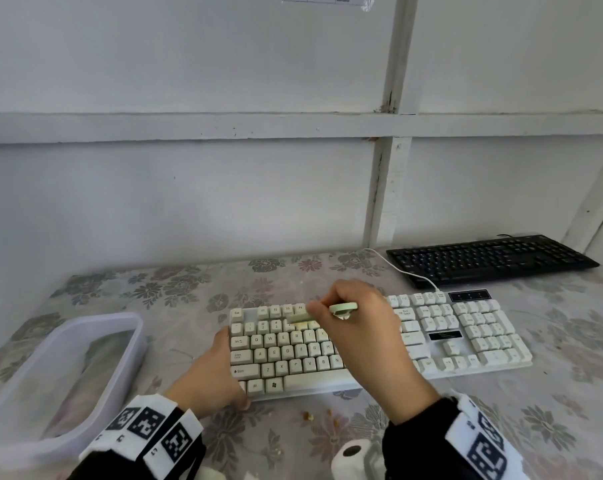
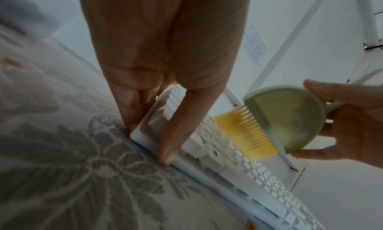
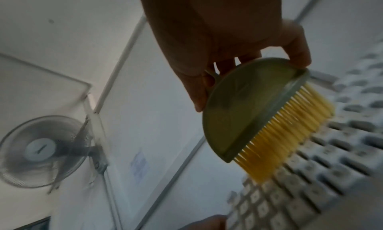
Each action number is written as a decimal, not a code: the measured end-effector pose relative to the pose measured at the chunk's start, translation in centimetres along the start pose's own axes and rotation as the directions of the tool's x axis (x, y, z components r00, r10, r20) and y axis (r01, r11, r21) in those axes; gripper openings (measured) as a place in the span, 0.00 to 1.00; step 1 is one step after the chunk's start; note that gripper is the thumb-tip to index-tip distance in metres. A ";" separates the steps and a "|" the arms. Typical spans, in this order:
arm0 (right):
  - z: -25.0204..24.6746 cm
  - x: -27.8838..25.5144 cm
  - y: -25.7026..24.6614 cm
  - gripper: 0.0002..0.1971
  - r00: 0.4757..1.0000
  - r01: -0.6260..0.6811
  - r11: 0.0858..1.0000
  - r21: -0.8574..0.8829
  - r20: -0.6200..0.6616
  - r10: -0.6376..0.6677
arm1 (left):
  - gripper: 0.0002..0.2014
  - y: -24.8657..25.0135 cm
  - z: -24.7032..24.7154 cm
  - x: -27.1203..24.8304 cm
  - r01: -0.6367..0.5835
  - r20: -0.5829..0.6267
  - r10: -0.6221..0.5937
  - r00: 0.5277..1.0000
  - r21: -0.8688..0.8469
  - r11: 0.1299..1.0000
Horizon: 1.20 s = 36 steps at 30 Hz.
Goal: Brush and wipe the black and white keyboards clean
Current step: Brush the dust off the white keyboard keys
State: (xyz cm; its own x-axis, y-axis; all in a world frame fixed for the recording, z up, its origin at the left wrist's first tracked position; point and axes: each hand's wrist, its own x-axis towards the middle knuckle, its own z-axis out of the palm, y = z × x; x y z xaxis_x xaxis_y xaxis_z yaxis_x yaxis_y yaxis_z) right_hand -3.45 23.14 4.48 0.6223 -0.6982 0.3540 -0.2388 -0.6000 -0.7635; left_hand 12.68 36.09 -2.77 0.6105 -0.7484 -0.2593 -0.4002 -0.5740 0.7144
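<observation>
The white keyboard (image 1: 379,341) lies on the floral-covered table (image 1: 552,410) with its long axis running left to right in front of the person. The right hand (image 1: 365,341) pinches the green brush (image 1: 341,309) by its rounded back, with the yellow bristles (image 2: 246,135) pointing down over the upper-left key rows. The left hand (image 1: 217,375) clamps the keyboard's left end, thumb at the near edge. Brush strokes should probably run along the long axis, rightward. The black keyboard (image 1: 490,259) lies farther back, right, nearer the right hand.
</observation>
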 end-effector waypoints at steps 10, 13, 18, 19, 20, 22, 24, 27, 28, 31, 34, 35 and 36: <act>-2.1 0.2 2.9 0.15 0.987 -0.088 0.983 -0.159 -0.146 0.064 | 0.55 -0.2 0.0 0.1 0.010 0.001 -0.010 1.000 -0.007 1.000; -1.3 -0.1 1.9 0.15 0.998 -0.002 1.000 0.027 -0.070 0.004 | 0.56 -0.2 0.0 0.1 0.013 0.003 -0.013 1.000 -0.018 1.000; -2.3 0.4 3.8 0.13 0.997 -0.074 0.988 0.138 -0.025 0.078 | 0.55 0.0 0.0 0.1 0.010 0.005 -0.010 1.000 -0.005 1.000; -2.7 0.6 4.3 0.14 0.995 -0.077 0.992 0.098 -0.055 0.083 | 0.55 0.0 0.0 0.1 0.012 0.003 -0.012 1.000 -0.001 1.000; -3.0 0.7 4.7 0.16 0.993 -0.076 0.997 0.027 -0.093 0.078 | 0.55 0.0 0.1 0.1 0.015 0.002 -0.015 1.000 0.003 1.000; -3.3 0.7 4.5 0.18 0.989 -0.049 0.994 -0.102 -0.141 0.035 | 0.55 0.0 0.1 0.1 0.019 0.003 -0.019 1.000 -0.003 1.000; -3.2 0.5 4.1 0.15 0.996 -0.011 1.000 0.008 -0.085 0.011 | 0.56 0.0 0.1 0.1 0.018 0.006 -0.018 1.000 -0.006 1.000; -3.6 0.5 4.5 0.13 0.998 -0.069 0.984 0.166 0.007 0.068 | 0.56 -0.2 0.0 0.2 0.025 0.013 -0.024 1.000 -0.021 0.999; -4.0 0.7 5.0 0.14 0.996 -0.090 0.987 0.132 -0.012 0.092 | 0.56 -0.2 0.0 0.2 0.027 0.010 -0.027 1.000 -0.025 0.999; -5.4 1.3 6.3 0.15 0.979 -0.151 0.988 -0.040 -0.145 0.144 | 0.55 -0.3 0.1 0.3 0.032 0.002 -0.032 0.999 -0.026 0.999; -6.4 1.3 6.1 0.15 0.972 -0.123 0.986 -0.110 -0.211 0.098 | 0.55 -0.4 0.1 0.4 0.037 0.004 -0.037 0.999 -0.024 0.999; -6.5 1.2 5.9 0.15 0.981 -0.087 0.996 -0.024 -0.175 0.081 | 0.55 -0.4 0.1 0.4 0.035 0.003 -0.035 0.999 -0.027 0.999; -6.6 1.1 5.6 0.13 0.990 -0.071 0.995 0.072 -0.118 0.079 | 0.56 -0.4 0.2 0.4 0.034 0.002 -0.034 0.999 -0.029 0.999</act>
State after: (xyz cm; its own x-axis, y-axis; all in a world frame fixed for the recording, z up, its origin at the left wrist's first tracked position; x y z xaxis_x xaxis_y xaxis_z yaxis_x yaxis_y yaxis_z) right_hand -9.02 16.44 4.14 0.5092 -0.7845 0.3540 -0.2280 -0.5196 -0.8234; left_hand 12.95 35.96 -3.26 0.6223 -0.7291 -0.2850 -0.3593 -0.5894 0.7235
